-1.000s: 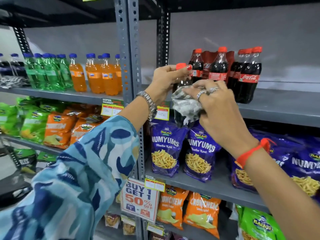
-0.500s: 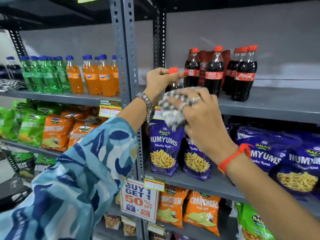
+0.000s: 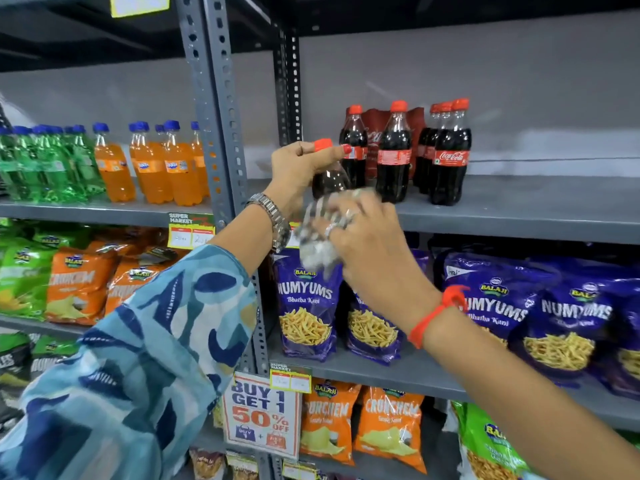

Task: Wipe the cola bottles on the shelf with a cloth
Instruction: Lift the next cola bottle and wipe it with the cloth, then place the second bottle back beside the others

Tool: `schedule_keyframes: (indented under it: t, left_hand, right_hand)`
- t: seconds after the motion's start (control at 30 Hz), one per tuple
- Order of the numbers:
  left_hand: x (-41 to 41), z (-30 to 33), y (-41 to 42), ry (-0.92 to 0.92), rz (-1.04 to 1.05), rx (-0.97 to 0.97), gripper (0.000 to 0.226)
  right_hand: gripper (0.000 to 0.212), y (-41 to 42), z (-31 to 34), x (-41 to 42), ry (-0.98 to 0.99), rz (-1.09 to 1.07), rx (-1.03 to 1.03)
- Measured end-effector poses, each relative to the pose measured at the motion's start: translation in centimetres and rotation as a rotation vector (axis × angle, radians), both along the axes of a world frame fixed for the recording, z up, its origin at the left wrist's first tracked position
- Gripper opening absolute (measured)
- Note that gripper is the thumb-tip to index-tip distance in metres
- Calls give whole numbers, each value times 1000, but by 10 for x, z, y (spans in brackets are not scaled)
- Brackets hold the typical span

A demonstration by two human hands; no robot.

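My left hand (image 3: 298,168) is closed round the neck of the cola bottle (image 3: 329,180), held just off the front of the shelf (image 3: 519,216), near the other cola bottles (image 3: 446,154). My right hand (image 3: 367,244) has the cloth (image 3: 313,233) bunched against its lower body. Full and smooth plastic, so I judge it heavyish and slippery; the neck under the cap looks the safest hold, and the soft cloth wraps easily.

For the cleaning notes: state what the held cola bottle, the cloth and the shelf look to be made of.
Cola bottle: clear glossy plastic, probably; dark drink shows through, red screw cap.
Cloth: soft woven fabric, seemingly; it bunches in the right hand, blurred pale-and-dark pattern.
Shelf: grey painted metal by its look; matte, with perforated uprights.
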State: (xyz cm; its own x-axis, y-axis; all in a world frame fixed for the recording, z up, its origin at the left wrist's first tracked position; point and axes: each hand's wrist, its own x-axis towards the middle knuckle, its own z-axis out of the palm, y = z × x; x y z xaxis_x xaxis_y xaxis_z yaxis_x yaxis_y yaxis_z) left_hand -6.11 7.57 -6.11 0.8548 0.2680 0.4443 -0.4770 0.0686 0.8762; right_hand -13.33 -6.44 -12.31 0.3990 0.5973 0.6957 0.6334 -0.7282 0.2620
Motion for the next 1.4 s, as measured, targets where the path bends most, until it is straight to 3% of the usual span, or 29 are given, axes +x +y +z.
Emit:
schedule_keyframes:
  t: [0.1, 0.3, 0.4, 0.6, 0.8, 0.93, 1.03, 1.2, 1.4]
  left_hand:
    - [5, 3, 2, -4, 3, -18, 25]
    - [18, 27, 3, -113, -30, -61, 24]
    - [24, 41, 0, -152, -107, -90, 6]
    - [44, 55, -7, -230, -72, 36, 13]
    - [81, 49, -10, -166, -69, 16, 10]
    - [100, 45, -10, -153, -35, 8, 23]
    - [111, 45, -10, -140, -17, 32, 31]
    - [118, 48, -8, -87, -112, 27, 31]
    - [117, 51, -10, -62, -147, 94, 30]
  right_hand:
    - [25, -6, -16, -7, 117, 65, -124]
    - [53, -19, 11, 12, 57, 81, 95]
    - [50, -25, 21, 23, 51, 52, 111]
    - [38, -34, 40, 52, 92, -15, 184]
    - [40, -44, 46, 70, 76, -77, 170]
    - [21, -47, 44, 81, 60, -131, 169]
    - [30, -48, 43, 90, 83, -164, 147]
    - [24, -48, 40, 97, 129, -188, 157]
    - [40, -46, 41, 97, 154, -187, 145]
